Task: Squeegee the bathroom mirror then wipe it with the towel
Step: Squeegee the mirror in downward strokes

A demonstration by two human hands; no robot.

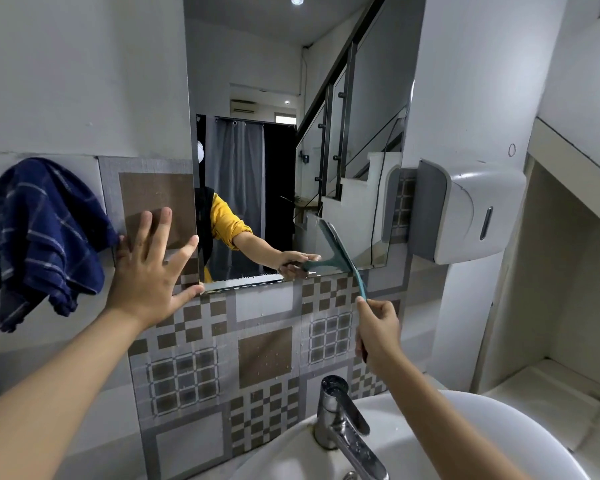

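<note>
Tiled wall: left hand (pixel 146 275) presses flat, fingers spread; right hand (pixel 378 332) grips squeegee (pixel 340 252) on mirror (pixel 291 98).

The towel (pixel 39 237) hangs left of the mirror (pixel 291 116), the dispenser (pixel 465 209) right, the faucet (pixel 343 424) below.

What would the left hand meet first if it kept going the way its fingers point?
The left hand already lies flat on the tiled wall; sliding up along its fingers, it would cross the brown tile beside the mirror, probably.

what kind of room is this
Most likely a small bathroom or washroom: a white sink with a chrome faucet, a wall mirror above patterned tiles, and a paper towel dispenser.
</note>
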